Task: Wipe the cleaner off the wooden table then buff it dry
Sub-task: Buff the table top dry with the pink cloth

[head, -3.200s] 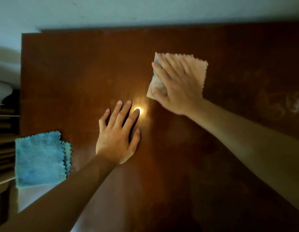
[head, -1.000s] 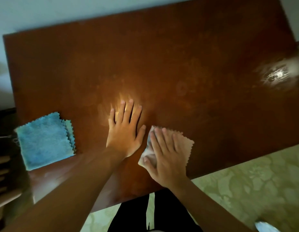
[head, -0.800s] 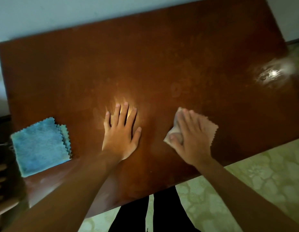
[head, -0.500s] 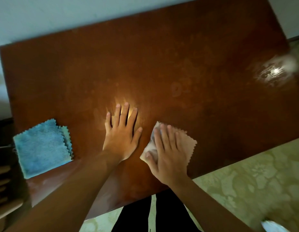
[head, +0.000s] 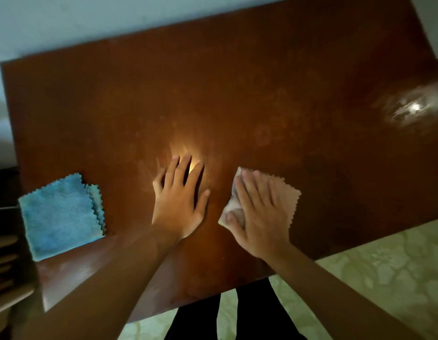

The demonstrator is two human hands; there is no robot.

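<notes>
Near edge of bench (head: 237,285), my legs below it. R hand (head: 258,217) flat on pink cloth (head: 288,195), fingers (head: 247,190) straight and spread, pressing it down on the wood; thumb lies on the bunched L corner of the cloth, no pinch that I can make out. L hand (head: 180,204) just beside, apart from the cloth, palm down on bare wood, fingers straight, holding nothing; looks like bracing.

Cloth: thin, soft, light, zigzag-cut edge. Judge it will crumple and slide easily on polished wood, so work it under a flat palm w/ even pressure, not by an edge. Corner already rucked up; may need re-flattening.

L side of bench: blue cloth (head: 61,217), thicker pile, folded, a paler layer showing at its R edge, untouched. Prob. the dry one for buffing.

Further out: faint smears mid-bench, hazy pale patch (head: 409,110) at far R, well apart from both hands. Cleaner or glare, can't tell. Wipe step prob. not done.

Containers: none in view.
</notes>
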